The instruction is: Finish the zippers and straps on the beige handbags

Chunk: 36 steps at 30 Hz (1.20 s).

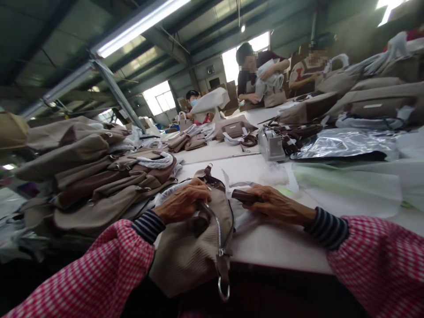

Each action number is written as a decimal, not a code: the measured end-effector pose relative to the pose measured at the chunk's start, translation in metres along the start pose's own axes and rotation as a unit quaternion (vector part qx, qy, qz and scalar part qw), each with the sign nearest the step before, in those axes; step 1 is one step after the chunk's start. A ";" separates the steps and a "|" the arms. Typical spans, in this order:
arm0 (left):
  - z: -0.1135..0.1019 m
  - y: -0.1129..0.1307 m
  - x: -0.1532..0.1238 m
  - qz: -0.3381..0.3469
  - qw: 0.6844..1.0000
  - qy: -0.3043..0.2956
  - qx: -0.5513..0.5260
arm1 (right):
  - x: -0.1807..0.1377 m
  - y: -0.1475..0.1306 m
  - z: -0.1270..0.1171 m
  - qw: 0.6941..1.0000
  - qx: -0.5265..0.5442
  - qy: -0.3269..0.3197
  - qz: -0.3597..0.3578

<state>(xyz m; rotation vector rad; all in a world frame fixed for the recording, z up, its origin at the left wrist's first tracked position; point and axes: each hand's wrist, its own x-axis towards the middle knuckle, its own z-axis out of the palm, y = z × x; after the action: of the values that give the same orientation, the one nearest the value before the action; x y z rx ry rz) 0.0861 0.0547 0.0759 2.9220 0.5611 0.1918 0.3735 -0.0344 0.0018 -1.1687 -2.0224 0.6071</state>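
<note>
Roof: dark steel beams [172, 44], sloped.
Light: one long tube [142, 24], lit.
Windows [160, 99]: bright, on far wall.
Worktop [271, 243]: long, white.
Cartons [232, 95]: stacked by far wall.

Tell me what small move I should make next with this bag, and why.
Probably draw the bag a little further onto the table. Its near end, with the metal ring, hangs over the edge. Your left hand grips its top by the zip and your right hand grips the brown handle, so both are placed to pull.
</note>
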 end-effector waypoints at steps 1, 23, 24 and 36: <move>0.001 0.001 0.000 -0.003 1.000 -0.003 -0.005 | -0.001 0.001 0.002 1.000 -0.010 0.008 0.008; -0.039 0.008 0.017 -0.048 0.997 0.054 -0.031 | 0.056 -0.030 0.057 0.924 -0.335 -0.127 -0.134; -0.048 0.010 0.018 -0.045 0.998 0.039 -0.028 | 0.057 -0.031 0.055 0.922 -0.337 -0.138 -0.134; -0.058 0.021 0.031 0.003 0.999 0.018 -0.051 | 0.086 -0.052 0.050 0.911 -0.376 -0.084 -0.149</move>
<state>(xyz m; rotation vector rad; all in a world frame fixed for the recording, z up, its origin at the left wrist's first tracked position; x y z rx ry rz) 0.1134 0.0552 0.1394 2.8267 0.5307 0.2657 0.2782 0.0137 0.0358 -1.1949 -2.6225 -0.2786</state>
